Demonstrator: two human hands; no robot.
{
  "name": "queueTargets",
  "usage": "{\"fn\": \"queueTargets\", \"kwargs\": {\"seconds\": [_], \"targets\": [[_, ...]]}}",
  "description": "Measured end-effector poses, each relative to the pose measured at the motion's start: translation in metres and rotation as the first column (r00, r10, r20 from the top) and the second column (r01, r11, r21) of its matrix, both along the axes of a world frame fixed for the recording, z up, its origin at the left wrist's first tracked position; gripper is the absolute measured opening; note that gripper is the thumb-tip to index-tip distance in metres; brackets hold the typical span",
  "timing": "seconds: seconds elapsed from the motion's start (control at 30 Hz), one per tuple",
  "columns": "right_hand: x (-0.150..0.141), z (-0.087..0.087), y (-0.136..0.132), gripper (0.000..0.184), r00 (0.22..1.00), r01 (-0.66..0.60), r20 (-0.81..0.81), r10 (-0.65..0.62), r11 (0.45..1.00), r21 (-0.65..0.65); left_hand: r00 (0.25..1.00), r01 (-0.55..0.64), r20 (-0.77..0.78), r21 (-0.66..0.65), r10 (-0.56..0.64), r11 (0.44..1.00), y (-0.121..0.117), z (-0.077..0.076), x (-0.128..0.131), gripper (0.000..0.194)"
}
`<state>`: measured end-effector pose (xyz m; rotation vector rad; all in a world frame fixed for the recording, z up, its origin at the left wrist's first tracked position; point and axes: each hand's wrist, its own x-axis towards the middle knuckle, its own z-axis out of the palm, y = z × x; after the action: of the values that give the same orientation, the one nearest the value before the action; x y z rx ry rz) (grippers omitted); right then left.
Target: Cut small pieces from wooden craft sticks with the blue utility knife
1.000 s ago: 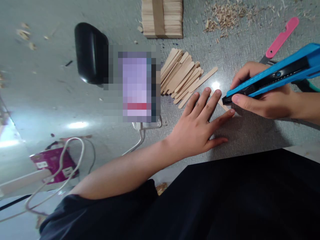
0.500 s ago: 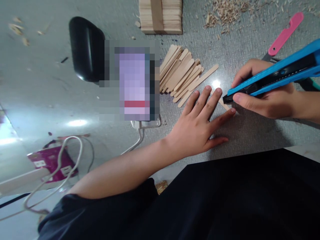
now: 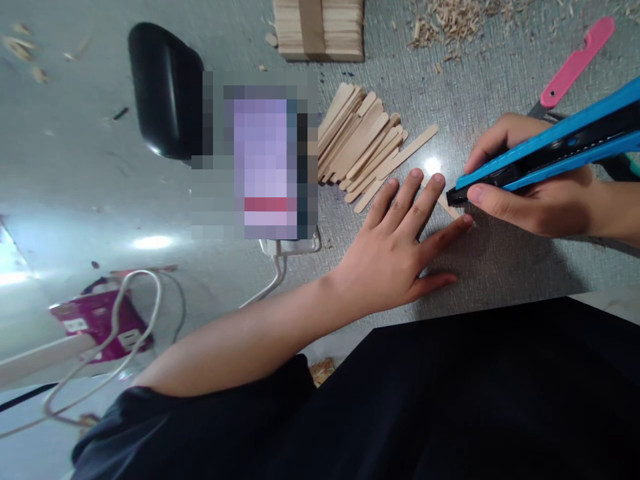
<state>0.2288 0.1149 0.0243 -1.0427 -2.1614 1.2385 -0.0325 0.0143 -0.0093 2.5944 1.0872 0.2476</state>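
My left hand (image 3: 400, 250) lies flat on the grey table (image 3: 500, 260), fingers spread, pressing down a wooden stick (image 3: 449, 207) that shows only between the fingertips. My right hand (image 3: 530, 193) is closed around a blue utility knife (image 3: 555, 150). The knife's black tip touches the stick just beside my left fingertips. A loose pile of wooden sticks (image 3: 363, 147) lies just beyond my left hand.
A banded bundle of sticks (image 3: 320, 30) stands at the far edge, with wood shavings (image 3: 450, 20) to its right. A pink-handled tool (image 3: 575, 63) lies far right. A black case (image 3: 165, 90), a blurred phone (image 3: 260, 160) with white cable (image 3: 277, 273), and a magenta power strip (image 3: 100, 320) sit left.
Both hands keep their places on the stick; the view has only drifted slightly, so everything sits a little higher and to the left in the picture.
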Motion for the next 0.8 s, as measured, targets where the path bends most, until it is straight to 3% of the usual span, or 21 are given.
{"fn": "queueTargets", "kwargs": {"seconds": [0.57,0.8], "targets": [[0.0004,-0.0036,-0.0019,0.015,1.0,0.019,-0.016,-0.018,0.999,0.031,1.0,0.006,0.015,0.035,-0.007,0.999,0.0,-0.003,-0.0004,0.085],[-0.0005,-0.0049,-0.0011,0.021,0.999,-0.001,-0.052,0.0,1.0,-0.025,1.0,0.005,0.01,0.015,-0.005,1.0,0.0008,-0.0022,-0.0002,0.087]]}}
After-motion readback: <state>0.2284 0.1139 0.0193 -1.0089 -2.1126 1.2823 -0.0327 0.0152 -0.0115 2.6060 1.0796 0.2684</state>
